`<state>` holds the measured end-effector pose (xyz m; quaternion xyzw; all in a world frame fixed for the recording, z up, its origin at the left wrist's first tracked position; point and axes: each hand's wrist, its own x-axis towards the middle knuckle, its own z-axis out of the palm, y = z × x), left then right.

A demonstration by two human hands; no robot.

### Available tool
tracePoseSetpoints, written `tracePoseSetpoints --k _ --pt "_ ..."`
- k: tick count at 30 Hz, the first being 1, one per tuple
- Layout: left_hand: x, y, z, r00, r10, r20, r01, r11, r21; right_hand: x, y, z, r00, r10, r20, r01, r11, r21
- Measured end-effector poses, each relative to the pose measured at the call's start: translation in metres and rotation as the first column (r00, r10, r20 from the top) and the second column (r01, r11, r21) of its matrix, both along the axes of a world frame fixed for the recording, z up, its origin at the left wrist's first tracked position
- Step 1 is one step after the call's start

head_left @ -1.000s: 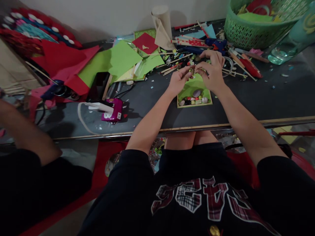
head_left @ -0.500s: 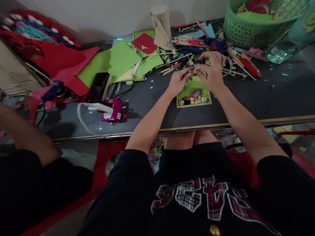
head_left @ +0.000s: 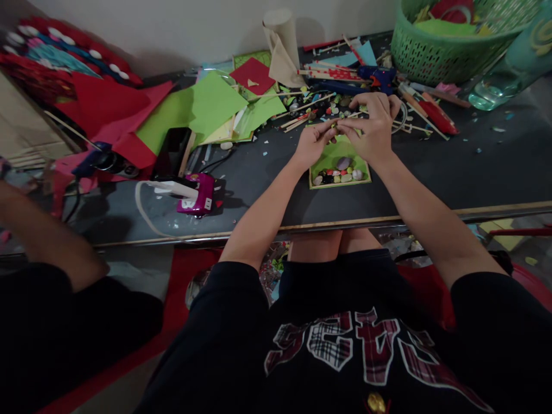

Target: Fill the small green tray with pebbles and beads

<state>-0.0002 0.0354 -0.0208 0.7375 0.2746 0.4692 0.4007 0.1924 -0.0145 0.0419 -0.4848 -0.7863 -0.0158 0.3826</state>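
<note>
Above the far part of a small green panel with a light frame (head_left: 339, 186), my two hands meet at the fingertips. My left hand (head_left: 314, 142) is closed in a pinch on a tiny yellowish-green piece (head_left: 333, 125), too small to name. My right hand (head_left: 373, 123) touches the same piece with thumb and forefinger, its other fingers curled loosely. Along the near edge of the panel lies a row of small coloured pebbles (head_left: 346, 178). A larger grey-purple pebble (head_left: 344, 163) sits just behind them.
Behind my hands spread loose pebbles, sticks and a blue glue gun (head_left: 377, 77). A green basket (head_left: 425, 54) and a bottle (head_left: 500, 80) stand at the right. Leftward are coloured paper (head_left: 215, 100), a phone (head_left: 172, 152), a purple power adapter (head_left: 199, 194) and another person's arm (head_left: 47, 236).
My right hand's fingers have shifted slightly at the small piece, its thumb and forefinger now straighter. My left hand and the panel stay nearly where they were.
</note>
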Motion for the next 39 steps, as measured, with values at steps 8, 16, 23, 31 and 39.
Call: tracePoseSetpoints --k 8,16,23,31,39 --pt "0.003 -0.004 0.005 0.999 -0.048 0.008 0.048 0.999 -0.001 -0.003 0.004 -0.004 0.997 -0.074 -0.016 0.074 0.997 0.000" --pt "-0.002 0.000 0.006 0.991 0.095 0.093 -0.087 0.992 -0.087 -0.010 -0.005 -0.003 0.997 0.053 0.049 -0.056 0.997 0.047" --pt "-0.007 0.005 0.004 0.990 0.116 0.084 -0.110 0.991 -0.074 -0.016 -0.010 -0.006 0.986 0.076 0.149 -0.071 0.997 -0.037" --pt "0.000 -0.004 0.007 0.997 0.062 0.056 -0.059 0.997 -0.043 -0.020 -0.007 -0.009 0.992 0.054 0.116 -0.043 0.995 -0.092" --pt "-0.007 0.014 -0.006 0.974 0.181 0.140 -0.170 0.981 -0.089 -0.017 -0.011 0.000 0.995 0.066 0.069 -0.062 0.997 -0.054"
